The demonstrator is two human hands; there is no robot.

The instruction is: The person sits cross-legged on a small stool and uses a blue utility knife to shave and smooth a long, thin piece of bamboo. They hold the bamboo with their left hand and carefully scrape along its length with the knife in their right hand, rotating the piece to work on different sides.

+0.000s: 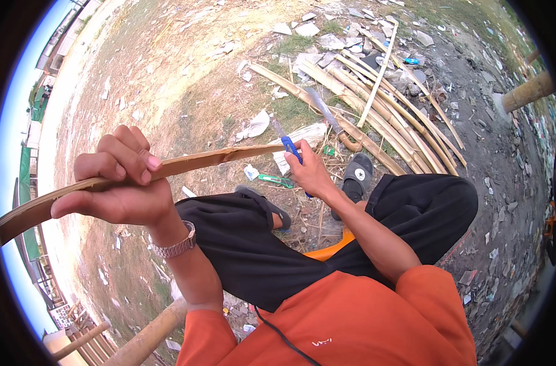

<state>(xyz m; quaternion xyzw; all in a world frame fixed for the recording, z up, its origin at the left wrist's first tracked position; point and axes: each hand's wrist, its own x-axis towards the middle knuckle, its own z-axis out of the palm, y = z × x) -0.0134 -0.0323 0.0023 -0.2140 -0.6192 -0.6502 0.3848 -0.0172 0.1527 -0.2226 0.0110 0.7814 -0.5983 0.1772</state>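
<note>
My left hand (128, 198) is wrapped round a long bamboo strip (205, 160) that runs from the left rim of the view toward the middle. The strip bends a little and has a rough spot partway along it. My right hand (310, 172) grips a blue utility knife (289, 146) with its blade out, pointing away from me. The knife lies against the strip's far end, beside my right fingertips. On the ground below the strip is a green utility knife (277, 180). A broad metal blade (320, 107) with a curved brown handle (350, 143) rests beyond my right hand.
Split bamboo strips (391, 122) lie in a pile ahead on the right. My sandalled feet (358, 175) are close to it. Broken tile pieces (307, 29) and litter cover the ground. Thick bamboo poles stand at the right (528, 91) and lower left (150, 332).
</note>
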